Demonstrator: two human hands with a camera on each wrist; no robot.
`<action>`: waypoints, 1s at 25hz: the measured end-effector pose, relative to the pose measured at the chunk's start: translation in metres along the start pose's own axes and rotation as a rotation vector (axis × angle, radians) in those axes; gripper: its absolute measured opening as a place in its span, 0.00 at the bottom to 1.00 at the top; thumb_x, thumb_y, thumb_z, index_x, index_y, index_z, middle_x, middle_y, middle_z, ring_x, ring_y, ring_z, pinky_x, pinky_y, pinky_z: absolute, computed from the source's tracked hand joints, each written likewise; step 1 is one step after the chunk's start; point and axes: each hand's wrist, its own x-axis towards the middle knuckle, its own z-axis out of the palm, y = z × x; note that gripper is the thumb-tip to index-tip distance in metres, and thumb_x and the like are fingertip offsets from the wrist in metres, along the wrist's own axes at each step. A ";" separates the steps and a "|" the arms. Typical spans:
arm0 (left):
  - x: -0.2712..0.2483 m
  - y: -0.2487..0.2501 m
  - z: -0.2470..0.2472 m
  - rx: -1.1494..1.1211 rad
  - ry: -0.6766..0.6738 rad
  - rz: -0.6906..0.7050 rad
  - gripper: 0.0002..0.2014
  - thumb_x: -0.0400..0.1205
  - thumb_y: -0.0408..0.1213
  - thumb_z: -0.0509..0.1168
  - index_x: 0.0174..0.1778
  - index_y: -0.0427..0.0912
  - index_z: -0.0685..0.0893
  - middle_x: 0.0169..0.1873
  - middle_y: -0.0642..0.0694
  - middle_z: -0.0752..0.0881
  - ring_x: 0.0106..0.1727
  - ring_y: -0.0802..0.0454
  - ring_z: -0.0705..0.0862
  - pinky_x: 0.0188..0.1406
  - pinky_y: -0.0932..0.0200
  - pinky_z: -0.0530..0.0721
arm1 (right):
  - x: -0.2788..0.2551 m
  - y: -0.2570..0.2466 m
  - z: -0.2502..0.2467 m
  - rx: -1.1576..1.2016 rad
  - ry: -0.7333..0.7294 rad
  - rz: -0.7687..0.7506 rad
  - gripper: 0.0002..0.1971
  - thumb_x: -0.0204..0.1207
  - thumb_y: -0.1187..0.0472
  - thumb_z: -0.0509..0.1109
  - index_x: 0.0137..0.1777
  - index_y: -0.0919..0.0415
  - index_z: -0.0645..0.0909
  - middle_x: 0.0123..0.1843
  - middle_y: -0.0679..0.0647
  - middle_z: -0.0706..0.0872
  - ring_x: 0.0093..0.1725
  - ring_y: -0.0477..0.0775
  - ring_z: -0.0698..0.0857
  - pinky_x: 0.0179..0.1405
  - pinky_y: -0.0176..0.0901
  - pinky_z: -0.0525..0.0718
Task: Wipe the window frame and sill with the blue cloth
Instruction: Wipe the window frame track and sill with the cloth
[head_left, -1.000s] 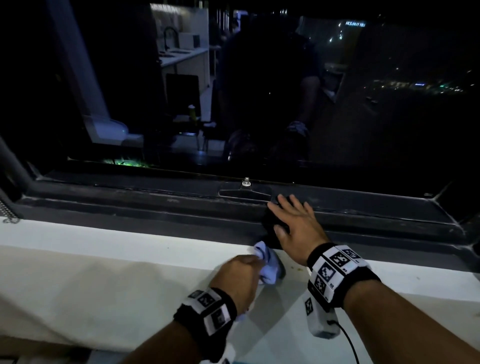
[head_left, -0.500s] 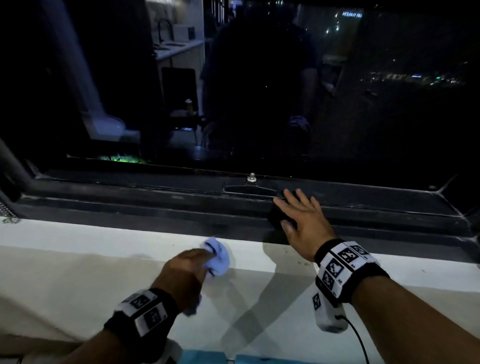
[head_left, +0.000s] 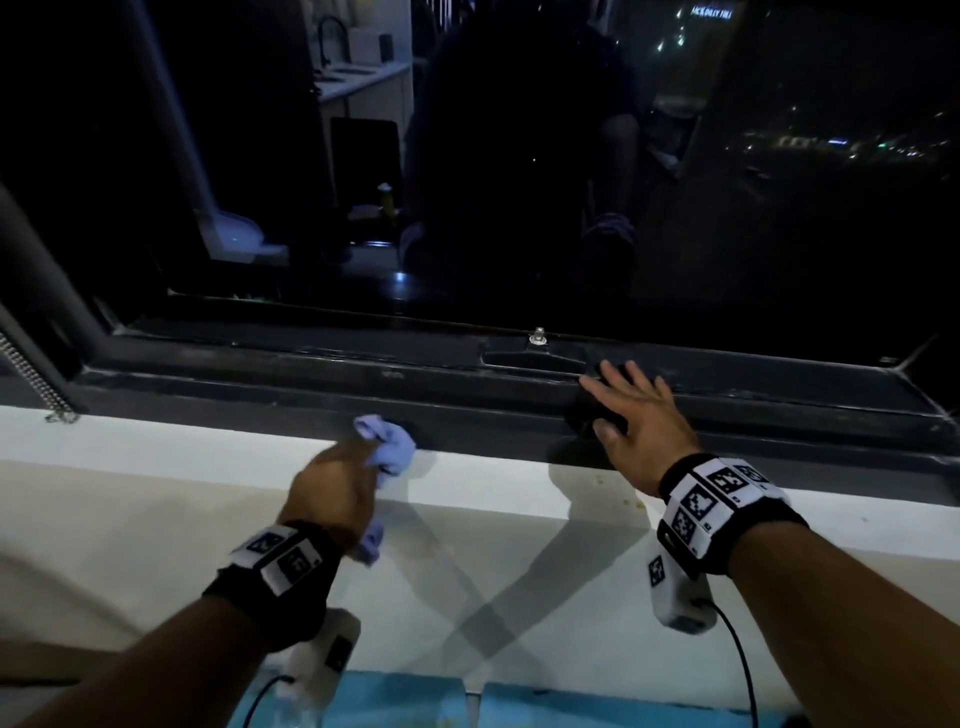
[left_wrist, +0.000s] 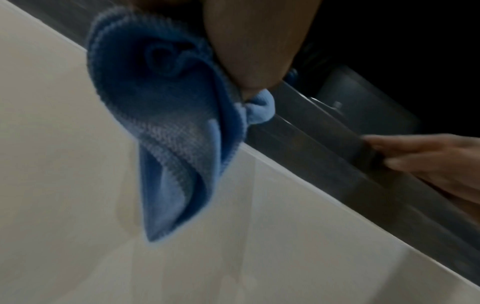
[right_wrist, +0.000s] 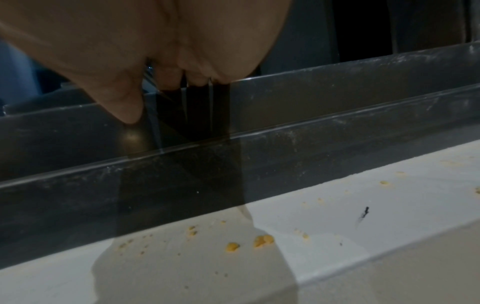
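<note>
One blue cloth (head_left: 387, 449), bunched in the left hand (head_left: 332, 488), at the far edge of the white sill (head_left: 156, 519) where it meets the dark window frame (head_left: 311, 384). Fingers of the left hand curled round the cloth, one crumpled end poking out toward the frame, another fold hanging below the palm above the sill. From the left wrist view, blurred: cloth (left_wrist: 166, 115) draped down from the thumb (left_wrist: 254, 41), tip close over the pale sill (left_wrist: 64, 185), upper bunch against the frame's lower rail (left_wrist: 324, 148); touching the sill or just above it, cannot tell.

Right of the cloth, well apart, right hand (head_left: 641, 431) laid flat on the frame, fingers (head_left: 618, 376) straight and spread, holding nothing, thumb on the near rail, fingertips reaching the far channel beside a recessed dark latch plate (head_left: 535, 358) with a small metal stud (head_left: 538, 338). From the right wrist view: palm (right_wrist: 130, 37) over the dusty grey rails (right_wrist: 337, 127), yellow crumbs (right_wrist: 263, 240) scattered on the white sill (right_wrist: 389, 216) just near of the frame, a short dark mark (right_wrist: 365, 212) to their right.

Marker-patterned bands on both wrists (head_left: 711, 501). Dark glass (head_left: 519, 156) beyond the frame, with dim reflections and distant lights. Bead chain (head_left: 31, 374) at far left.
</note>
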 end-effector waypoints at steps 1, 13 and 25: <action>0.005 0.000 0.000 -0.040 0.078 -0.157 0.07 0.73 0.36 0.63 0.44 0.44 0.84 0.41 0.45 0.88 0.41 0.47 0.86 0.42 0.58 0.80 | 0.000 -0.001 -0.001 0.006 0.002 0.007 0.29 0.81 0.61 0.61 0.80 0.44 0.59 0.84 0.47 0.53 0.83 0.50 0.44 0.79 0.47 0.34; 0.003 0.022 0.022 -0.112 -0.001 -0.037 0.08 0.72 0.35 0.62 0.44 0.49 0.82 0.44 0.47 0.88 0.42 0.49 0.88 0.42 0.61 0.82 | -0.001 -0.004 0.000 0.025 0.028 0.017 0.29 0.81 0.62 0.62 0.79 0.43 0.60 0.84 0.47 0.55 0.83 0.49 0.44 0.78 0.45 0.33; -0.020 0.084 0.067 -0.111 -0.121 0.247 0.12 0.64 0.31 0.65 0.42 0.43 0.86 0.38 0.45 0.89 0.37 0.45 0.87 0.39 0.59 0.81 | 0.000 -0.003 -0.002 0.026 0.011 -0.005 0.29 0.81 0.64 0.60 0.80 0.45 0.58 0.84 0.48 0.54 0.83 0.50 0.43 0.78 0.46 0.33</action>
